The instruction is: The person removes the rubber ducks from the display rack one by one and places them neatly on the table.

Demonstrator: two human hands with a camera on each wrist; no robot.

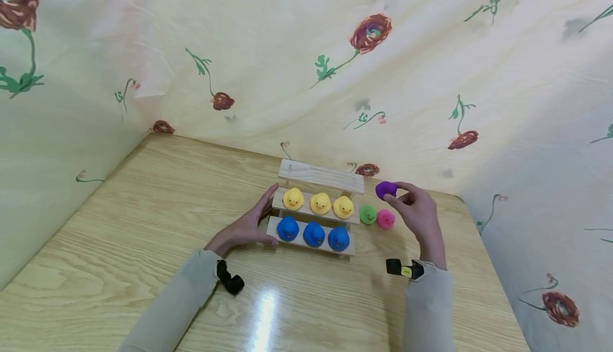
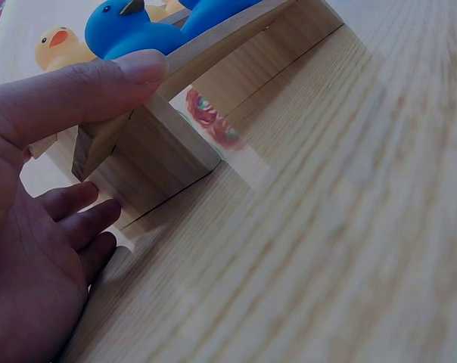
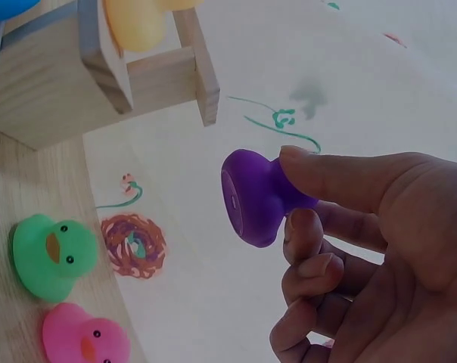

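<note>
Nearest, grey sleeves (image 1: pixel 429 309) run forward to black wrist straps (image 1: pixel 417 270); the one on the right wrist carries a yellow label (image 1: pixel 406 271) with dark marks too small to read.

Ahead of the straps, the left hand (image 1: pixel 246 228) is spread at one end of a wooden rack (image 1: pixel 322 175): its thumb lies on the edge of the lowest board, its index finger reaches along the end toward the middle board, and the remaining fingers bend loosely beside the end support. The right hand (image 1: pixel 417 211), raised above the table (image 1: pixel 325 299) with its wrist bent toward the left hand, pinches a purple toy (image 3: pixel 247 198) between thumb and forefinger, the other fingers curled toward the palm. The toy is off the table, beside the rack's right end, its flat base with a small hole turned away from the palm.

Between the hands, three blue ducks (image 1: pixel 314 234) line the lowest board, just past the left thumb, and three yellow ducks (image 1: pixel 320 203) the one behind. Just left of the right hand, a pink duck (image 1: pixel 386 219) and a green duck (image 1: pixel 368 214) sit side by side on the table. Beyond both hands hangs a flower-patterned cloth (image 1: pixel 268 64).
</note>
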